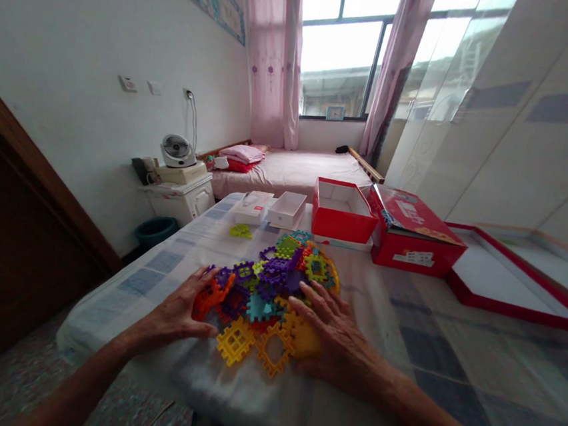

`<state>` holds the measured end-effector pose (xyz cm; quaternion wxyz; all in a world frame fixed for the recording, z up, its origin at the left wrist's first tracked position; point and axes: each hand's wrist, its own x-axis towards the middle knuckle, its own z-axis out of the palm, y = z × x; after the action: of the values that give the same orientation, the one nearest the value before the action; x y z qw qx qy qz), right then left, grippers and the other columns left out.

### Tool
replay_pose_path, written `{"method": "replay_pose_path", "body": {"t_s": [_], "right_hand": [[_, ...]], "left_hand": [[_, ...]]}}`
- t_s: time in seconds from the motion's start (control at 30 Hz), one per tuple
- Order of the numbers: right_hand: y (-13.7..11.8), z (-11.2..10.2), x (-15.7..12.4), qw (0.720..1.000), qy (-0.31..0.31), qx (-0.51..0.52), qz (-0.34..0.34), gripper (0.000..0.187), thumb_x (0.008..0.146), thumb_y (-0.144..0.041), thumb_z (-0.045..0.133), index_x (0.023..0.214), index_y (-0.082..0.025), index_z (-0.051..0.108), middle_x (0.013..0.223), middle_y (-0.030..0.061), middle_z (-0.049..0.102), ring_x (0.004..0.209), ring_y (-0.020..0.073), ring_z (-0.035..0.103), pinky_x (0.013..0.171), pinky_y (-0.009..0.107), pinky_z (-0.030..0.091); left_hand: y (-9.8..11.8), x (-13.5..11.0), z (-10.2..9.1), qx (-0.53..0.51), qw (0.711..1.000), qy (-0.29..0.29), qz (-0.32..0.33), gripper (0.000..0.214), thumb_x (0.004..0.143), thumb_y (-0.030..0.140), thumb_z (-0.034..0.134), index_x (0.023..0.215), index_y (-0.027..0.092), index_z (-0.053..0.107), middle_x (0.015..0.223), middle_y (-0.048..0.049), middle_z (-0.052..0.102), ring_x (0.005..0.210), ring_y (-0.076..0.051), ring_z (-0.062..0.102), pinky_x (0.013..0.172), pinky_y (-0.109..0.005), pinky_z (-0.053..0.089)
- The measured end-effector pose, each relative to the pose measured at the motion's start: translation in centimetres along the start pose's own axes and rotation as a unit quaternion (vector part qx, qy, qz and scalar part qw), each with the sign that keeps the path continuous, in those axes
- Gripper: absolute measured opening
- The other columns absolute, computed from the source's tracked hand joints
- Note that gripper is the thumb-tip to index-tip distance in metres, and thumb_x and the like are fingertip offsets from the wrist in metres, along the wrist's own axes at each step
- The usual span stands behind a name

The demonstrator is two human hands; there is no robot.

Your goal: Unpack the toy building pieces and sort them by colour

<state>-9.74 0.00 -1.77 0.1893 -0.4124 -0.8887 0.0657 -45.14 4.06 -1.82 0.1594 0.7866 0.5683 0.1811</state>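
A heap of colourful plastic interlocking building blocks (268, 272) lies on the checked cloth in front of me. They are flat, with notched edges, in purple, orange, yellow, green and light blue. My left hand (185, 307) rests at the heap's left side, thumb spread away from the fingers, next to an orange block (213, 296). On the right, my right hand (331, 321) lies over the edge of the heap with fingers apart, partly covering yellow blocks (300, 332). Two yellow window-like blocks, one of them a grid block (236, 342), lie nearest me between the hands.
Behind the heap stand a white box (253, 208), a translucent tray (287, 210) and an open red box (343, 222). A closed red box (416, 242) and a red-rimmed lid (519, 279) are to the right. Small green pieces (241, 231) lie apart at the back left.
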Motion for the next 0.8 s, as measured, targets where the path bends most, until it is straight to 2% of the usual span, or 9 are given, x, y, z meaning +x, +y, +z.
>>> {"method": "replay_pose_path", "body": {"t_s": [0.13,0.27,0.37,0.47,0.63,0.8], "right_hand": [[0.4,0.4,0.2,0.999,0.029,0.011,0.042,0.082,0.074,-0.034,0.068,0.144,-0.030,0.027,0.153,0.0069,0.022,0.139,0.0259,0.021,0.111,0.048,0.025],[0.3,0.5,0.2,0.997,0.039,0.028,0.062,0.078,0.077,-0.032,0.064,0.145,-0.030,0.026,0.153,0.0063,0.022,0.139,0.0254,0.023,0.110,0.047,0.029],[0.2,0.5,0.2,0.993,0.054,0.035,0.100,0.075,0.077,-0.030,0.064,0.143,-0.027,0.028,0.151,0.0070,0.026,0.136,0.0257,0.029,0.108,0.047,0.032],[0.2,0.4,0.3,0.988,0.074,0.042,0.132,0.071,0.079,-0.031,0.061,0.142,-0.027,0.030,0.150,0.0064,0.028,0.132,0.0246,0.035,0.107,0.045,0.035],[0.6,0.4,0.3,0.983,0.105,0.028,0.148,0.068,0.080,-0.029,0.058,0.142,-0.025,0.030,0.148,0.0065,0.032,0.131,0.0238,0.036,0.108,0.044,0.034],[1.4,0.6,0.4,0.979,0.160,0.009,0.122,0.072,0.079,-0.032,0.057,0.143,-0.023,0.024,0.144,0.0101,0.037,0.131,0.0249,0.037,0.107,0.045,0.036]], "left_hand": [[2.0,1.3,1.9,-0.070,0.994,0.077,0.020,0.087,0.060,0.046,0.075,0.136,0.020,0.043,0.143,-0.0124,0.038,0.134,-0.032,0.033,0.112,-0.045,0.028],[4.1,2.9,3.0,-0.163,0.980,0.115,0.024,0.061,0.066,0.037,0.070,0.123,0.020,0.054,0.126,-0.0090,0.052,0.121,-0.026,0.049,0.105,-0.040,0.039],[5.7,3.9,3.2,-0.190,0.971,0.143,0.029,0.050,0.069,0.033,0.068,0.117,0.020,0.058,0.120,-0.0077,0.056,0.115,-0.024,0.054,0.102,-0.038,0.041],[7.7,4.6,2.5,-0.186,0.966,0.176,0.037,0.047,0.071,0.029,0.066,0.116,0.020,0.058,0.117,-0.0067,0.057,0.113,-0.022,0.054,0.102,-0.038,0.040],[12.0,5.8,1.9,-0.169,0.964,0.165,0.124,0.047,0.073,0.023,0.065,0.119,0.020,0.056,0.117,-0.0061,0.058,0.110,-0.020,0.056,0.099,-0.035,0.043],[16.4,7.0,3.7,-0.092,0.959,0.139,0.228,0.053,0.073,0.023,0.067,0.124,0.020,0.054,0.125,-0.0095,0.053,0.118,-0.024,0.050,0.103,-0.039,0.040]]}}
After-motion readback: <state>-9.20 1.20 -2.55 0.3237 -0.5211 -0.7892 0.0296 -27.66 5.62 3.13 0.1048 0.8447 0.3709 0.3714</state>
